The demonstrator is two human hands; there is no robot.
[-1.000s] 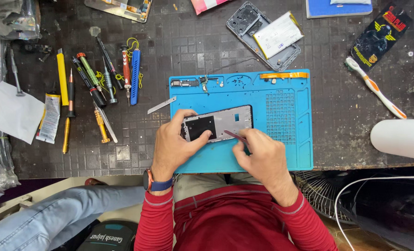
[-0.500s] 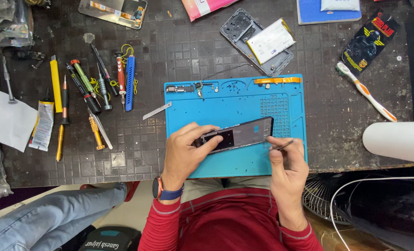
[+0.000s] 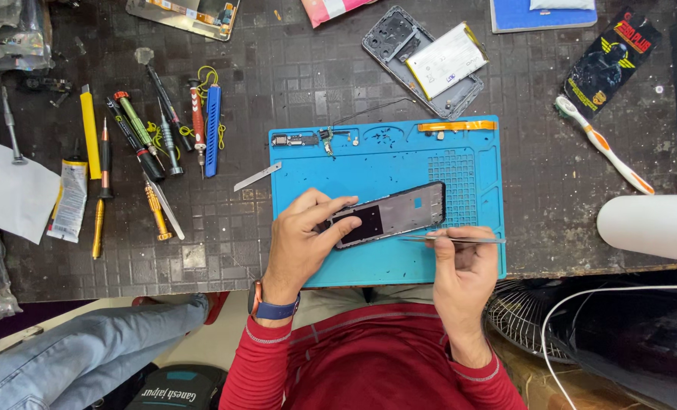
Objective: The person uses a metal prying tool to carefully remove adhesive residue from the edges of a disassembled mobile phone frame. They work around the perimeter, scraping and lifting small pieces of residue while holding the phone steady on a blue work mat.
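Left hand (image 3: 302, 239): fingers are curling around the near end of the phone frame (image 3: 390, 215), gripping it tilted over the blue mat (image 3: 388, 262).
Right hand (image 3: 460, 266): fingers are pinching together on thin tweezers (image 3: 451, 240), the tips just beside the frame's lower edge.
Done: the back cover with battery (image 3: 428, 57) is lying apart on the table.
Left: small parts (image 3: 308, 139) are waiting on the mat; the frame looks unfinished.

I am wearing a red long-sleeved top with thin grey stripes, ribbed cuffs at both wrists, a dark blue band with an orange edge (image 3: 272, 307) on my left wrist
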